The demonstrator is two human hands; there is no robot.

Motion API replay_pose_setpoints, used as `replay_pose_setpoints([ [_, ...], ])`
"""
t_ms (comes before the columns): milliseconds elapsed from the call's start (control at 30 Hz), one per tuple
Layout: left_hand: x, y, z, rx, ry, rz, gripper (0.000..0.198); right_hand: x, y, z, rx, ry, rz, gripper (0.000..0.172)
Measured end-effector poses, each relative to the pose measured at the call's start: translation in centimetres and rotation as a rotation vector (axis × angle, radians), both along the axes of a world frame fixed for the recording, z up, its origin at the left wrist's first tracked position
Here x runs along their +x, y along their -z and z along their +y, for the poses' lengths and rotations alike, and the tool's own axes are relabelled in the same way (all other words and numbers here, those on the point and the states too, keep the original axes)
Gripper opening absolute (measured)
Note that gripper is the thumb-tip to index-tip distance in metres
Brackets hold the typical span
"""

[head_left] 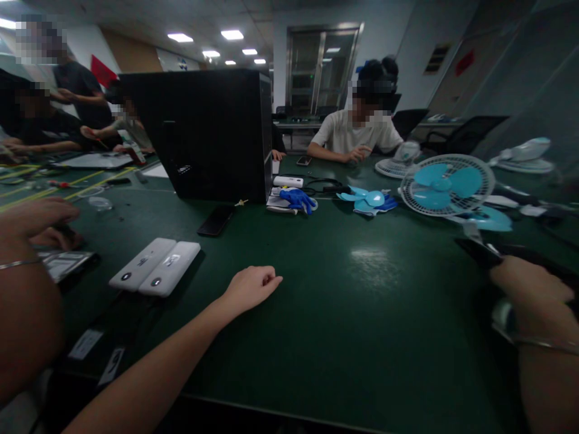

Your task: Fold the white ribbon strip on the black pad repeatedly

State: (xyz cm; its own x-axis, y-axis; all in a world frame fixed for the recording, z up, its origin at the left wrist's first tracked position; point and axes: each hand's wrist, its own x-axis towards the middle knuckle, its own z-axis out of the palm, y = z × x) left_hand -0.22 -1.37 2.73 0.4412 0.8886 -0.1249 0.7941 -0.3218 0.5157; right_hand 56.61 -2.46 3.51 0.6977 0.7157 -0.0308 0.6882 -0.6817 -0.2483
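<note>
Green table [339, 343] fills most of the view, a patch of light glinting at mid-surface. On its far half, left of centre, stands the tall black case [203, 132]. A co-worker's arm [25, 301] enters at the left edge, thin bracelet at the wrist, the hand near a flat silvery unit [67, 265]. Across the table, right of the case, a seated person [339, 137] in a pale top, both forearms on the tabletop.

Fan [446, 185]: at the right, round white cage, blue blades facing this way. A light blue piece [495, 220] sits at its lower right; cannot tell whether the two are joined.

Right hand [527, 283]: near the right edge, bracelet at the wrist, fingers wrapped round a dark object [477, 251] that points toward the fan's underside. Blur and shadow; cannot tell what it is.

Two white packs [169, 268] lie side by side at the left, between the co-worker's arm and the left hand [249, 288]. That hand rests on the bare tabletop, fingers loosely curled into a soft fist, nothing visible in it.

Loose blue blade [364, 198] left of the fan, on a blue-and-white glove. Another blue glove [297, 200] at the case's near right corner. Dark phone [216, 220] flat before the case; small keys [241, 203] at its far right end.
</note>
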Motion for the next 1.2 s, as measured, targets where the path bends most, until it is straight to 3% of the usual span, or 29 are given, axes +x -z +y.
replay_pose_setpoints([
  [100,-0.1,0.2,0.1,-0.023,-0.001,-0.069,0.041,-3.8,-1.3,0.9,-0.012,-0.072,-0.134,0.072],
  [267,-0.1,0.9,0.6,-0.209,0.024,-0.336,0.044,-12.0,-2.7,2.4,0.244,-0.839,0.016,0.060],
  [433,0.4,1.2,0.9,-0.465,-0.074,-0.585,0.047,-20.3,-3.0,0.8,0.169,-1.247,0.266,0.052],
  [567,0.6,0.7,0.7,-0.633,-0.068,-0.689,0.054,-24.7,-3.1,-1.4,0.108,-1.448,0.343,0.056],
  [733,0.4,-0.1,0.2,-0.577,0.062,-0.559,0.033,-26.1,-3.2,-2.1,-0.023,-1.476,0.346,0.053],
  [833,0.3,-0.1,0.1,-0.514,0.086,-0.475,0.030,-23.4,-2.6,-0.6,-0.077,-1.399,0.264,0.063],
  [900,0.3,0.2,0.2,-0.486,0.080,-0.428,0.029,-20.2,-2.2,0.9,-0.066,-1.213,0.124,0.066],
  [1033,0.2,0.9,0.4,-0.459,0.079,-0.402,0.028,-12.0,-1.5,2.6,0.035,-0.552,-0.234,0.074],
  [1133,0.1,1.1,0.4,-0.462,0.083,-0.392,0.026,-6.1,-0.7,2.1,0.049,0.016,-0.224,0.088],
  [1200,0.0,1.2,0.4,-0.470,0.085,-0.386,0.025,-2.7,0.2,1.4,0.054,0.229,-0.141,0.097],
])
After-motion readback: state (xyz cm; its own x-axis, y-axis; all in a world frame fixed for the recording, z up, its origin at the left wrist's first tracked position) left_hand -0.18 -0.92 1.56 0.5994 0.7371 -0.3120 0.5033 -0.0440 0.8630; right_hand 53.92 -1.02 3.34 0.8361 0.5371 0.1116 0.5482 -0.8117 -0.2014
